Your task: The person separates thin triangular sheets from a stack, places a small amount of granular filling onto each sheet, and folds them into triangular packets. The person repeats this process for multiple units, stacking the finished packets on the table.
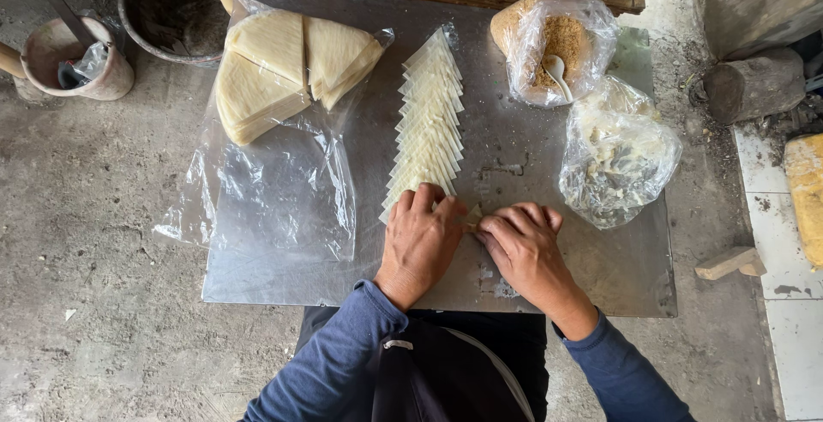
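**Folding a wrapper at the near end of the row**

Resting flat on the concrete floor (94, 242), the metal sheet (600, 276) is your work surface and carries everything else. A clear plastic sheet (283, 207) covers its left part, and at the far end of that plastic lie two stacks of pale triangular wrappers (283, 66), touching each other. To the right sit two plastic bags: the larger, crumpled one (619, 158) holds pale crumbly filling, and the one beyond it (557, 45) holds brown crumbs with a white spoon (557, 73) standing in them. Down the middle of the sheet runs an overlapping row of single wrappers (429, 117), ending at your hands. Off the sheet, at far left, a pale pot (81, 57) stands beside a dark bucket (171, 23).

Your left hand (420, 238) lies palm down, fingers curled loosely, pressing on the nearest wrapper of the row. Your right hand (525, 246) is just beside it, fingers bent inward, fingertips pinching the small wrapper piece (471, 214) that shows between the two hands. That piece touches the metal sheet at the row's near end; most of it is hidden under your fingers.
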